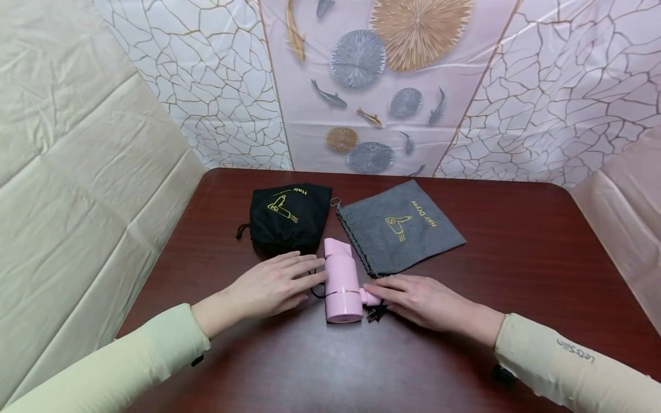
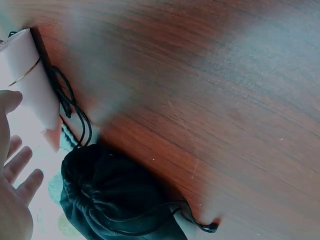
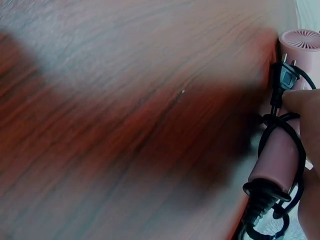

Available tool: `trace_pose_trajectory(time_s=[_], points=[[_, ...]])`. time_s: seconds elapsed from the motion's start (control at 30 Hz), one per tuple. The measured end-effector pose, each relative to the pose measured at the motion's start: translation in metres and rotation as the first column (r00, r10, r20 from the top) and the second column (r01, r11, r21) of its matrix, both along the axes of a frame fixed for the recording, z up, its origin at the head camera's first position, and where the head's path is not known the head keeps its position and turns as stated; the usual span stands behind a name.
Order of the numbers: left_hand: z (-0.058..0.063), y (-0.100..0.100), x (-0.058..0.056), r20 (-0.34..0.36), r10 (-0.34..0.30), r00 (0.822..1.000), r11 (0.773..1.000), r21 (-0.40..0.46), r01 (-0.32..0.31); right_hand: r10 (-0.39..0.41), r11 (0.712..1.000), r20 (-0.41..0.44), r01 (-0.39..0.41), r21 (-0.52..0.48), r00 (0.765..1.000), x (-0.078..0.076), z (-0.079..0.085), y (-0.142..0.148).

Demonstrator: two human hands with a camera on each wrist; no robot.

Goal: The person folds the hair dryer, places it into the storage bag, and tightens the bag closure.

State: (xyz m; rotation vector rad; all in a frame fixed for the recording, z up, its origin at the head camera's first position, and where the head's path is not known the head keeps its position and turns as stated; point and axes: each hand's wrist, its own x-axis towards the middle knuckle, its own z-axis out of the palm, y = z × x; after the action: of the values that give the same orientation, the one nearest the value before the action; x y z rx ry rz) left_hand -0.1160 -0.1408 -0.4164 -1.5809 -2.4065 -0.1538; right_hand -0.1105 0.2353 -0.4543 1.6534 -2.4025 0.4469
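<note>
A pink hair dryer (image 1: 342, 281) lies on the table, its barrel pointing away and its handle toward the right. My left hand (image 1: 281, 282) has its fingers extended, with the tips at the barrel's left side. On the other side, my right hand (image 1: 426, 298) holds the handle (image 3: 275, 160) between thumb and fingers; part of the handle is hidden beneath them. A black cord (image 3: 301, 145) is wound about the handle, and its two-pin plug (image 3: 288, 75) sticks out beside the thumb.
Behind the left hand sits a bulging black drawstring bag (image 1: 289, 221) with a yellow hair dryer print. A flat grey drawstring bag (image 1: 400, 226) marked "Hair Dryer" lies behind the right hand. Patterned cloth (image 1: 232, 86) hangs beyond the table's back edge.
</note>
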Motion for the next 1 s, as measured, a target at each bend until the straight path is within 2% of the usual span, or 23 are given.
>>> trace_pose_trajectory(time_s=[0.2,0.43,0.53,0.67,0.8,1.0], points=[[0.003,0.010,-0.004,-0.027,-0.021,0.999,0.999,-0.045,0.020,-0.042,0.998,0.007,0.041,0.036,0.999,0.004,0.003,0.006],[0.009,0.026,-0.016,-0.105,-0.084,0.991,0.992,-0.105,0.073,-0.083,0.997,-0.004,0.083,-0.003,0.997,0.009,0.010,0.018],[0.012,0.032,-0.021,-0.133,-0.112,0.985,0.983,-0.160,0.090,-0.104,0.994,-0.009,0.104,-0.012,0.995,0.009,0.013,0.025],[0.016,0.039,-0.027,-0.115,-0.125,0.986,0.966,-0.243,0.094,-0.125,0.992,-0.014,0.125,-0.029,0.992,0.009,0.014,0.034],[0.017,0.045,-0.031,-0.104,-0.146,0.984,0.953,-0.282,0.112,-0.156,0.987,-0.001,0.156,-0.027,0.988,0.009,0.017,0.042],[0.015,0.053,-0.035,-0.172,-0.209,0.963,0.935,-0.325,0.145,-0.193,0.981,-0.003,0.192,-0.024,0.981,0.011,0.022,0.050]])
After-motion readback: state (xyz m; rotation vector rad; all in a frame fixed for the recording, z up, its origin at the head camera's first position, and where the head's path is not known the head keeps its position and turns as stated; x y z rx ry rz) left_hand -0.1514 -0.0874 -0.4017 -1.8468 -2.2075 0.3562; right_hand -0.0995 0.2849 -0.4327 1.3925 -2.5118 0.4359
